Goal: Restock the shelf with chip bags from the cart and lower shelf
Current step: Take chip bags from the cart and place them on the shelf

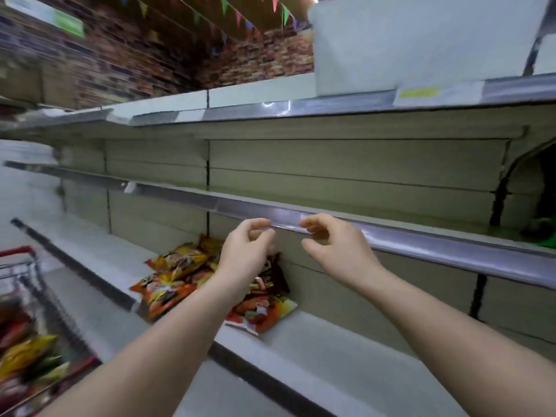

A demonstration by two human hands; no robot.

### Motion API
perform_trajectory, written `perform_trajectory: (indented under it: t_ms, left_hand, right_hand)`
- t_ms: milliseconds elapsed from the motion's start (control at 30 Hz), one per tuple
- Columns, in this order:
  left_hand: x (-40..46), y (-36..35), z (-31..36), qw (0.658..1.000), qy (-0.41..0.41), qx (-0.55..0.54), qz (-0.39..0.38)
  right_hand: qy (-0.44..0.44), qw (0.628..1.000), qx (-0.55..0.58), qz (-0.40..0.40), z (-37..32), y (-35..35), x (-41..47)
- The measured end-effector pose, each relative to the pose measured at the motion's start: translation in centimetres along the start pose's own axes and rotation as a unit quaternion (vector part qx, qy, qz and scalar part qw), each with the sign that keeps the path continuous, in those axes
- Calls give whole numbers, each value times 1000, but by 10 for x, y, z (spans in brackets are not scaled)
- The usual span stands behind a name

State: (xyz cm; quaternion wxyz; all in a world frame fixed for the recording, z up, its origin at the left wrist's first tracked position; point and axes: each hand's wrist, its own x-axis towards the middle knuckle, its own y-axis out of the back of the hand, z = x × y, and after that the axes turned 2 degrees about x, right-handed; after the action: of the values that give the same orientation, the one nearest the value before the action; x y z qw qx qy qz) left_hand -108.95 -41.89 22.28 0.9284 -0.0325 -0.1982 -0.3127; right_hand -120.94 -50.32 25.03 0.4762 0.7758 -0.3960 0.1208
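At seven o'clock, blurred chip bags are seen in the red-handled cart (28, 299). Past it, a pile of chip bags (177, 275) is laid on the lower shelf (301, 341), at center. Above the pile, the left hand (245, 255) and right hand (334, 251) are raised, fingers loosely curled, nothing held. Beyond them, the middle shelf's rail (421, 240) is seen from nine to three o'clock.

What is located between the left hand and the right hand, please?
In the head view, nothing is held between the left hand and right hand. The gap shows only the shelf's back panel and the middle shelf's metal edge strip.
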Motion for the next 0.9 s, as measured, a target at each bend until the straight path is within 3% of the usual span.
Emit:
perform_trajectory:
  t_ms: [400, 667, 900]
  left_hand:
    - [27, 217, -121, 982, 149, 76, 84]
    - [12, 308, -196, 953, 237, 72, 176]
    - [27, 372, -242, 914, 283, 111, 267]
  right_hand:
    - [-42, 985, 93, -140, -77, -228, 28]
    - [-74, 951, 160, -254, -103, -361, 31]
    - [-52, 920, 196, -334, -120, -457, 70]
